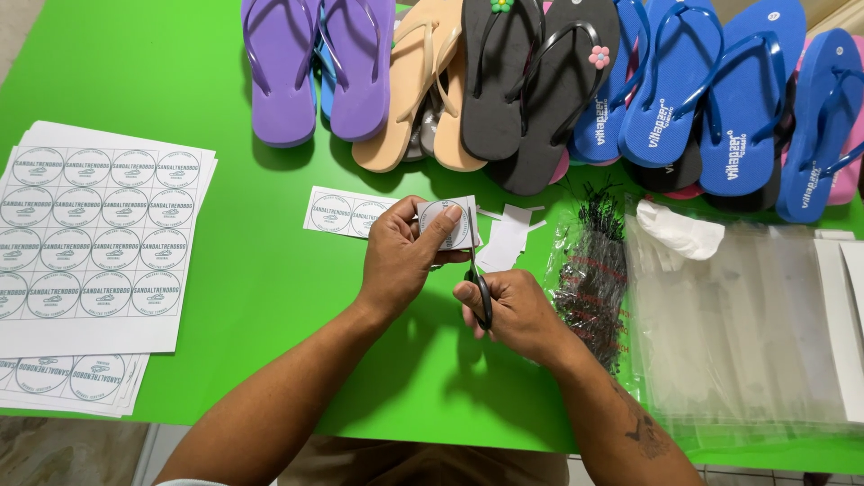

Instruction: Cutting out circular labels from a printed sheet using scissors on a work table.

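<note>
Two hands cutting round labels apart at a bright green table (270,270).
Left hand (400,256) pinches a small white paper label square (447,223); right hand (517,310) grips black-handled scissors (477,279) (blades at its edge); a short strip (346,213) lies just left, full sheets (94,243) uncut far left.

The scissors (480,286) are mostly lying hidden inside the right hand (517,310). The top picture edge is cutting off the flip-flops (540,81) along the tabletop's far edge; the label sheets (90,243) are running off left.
</note>
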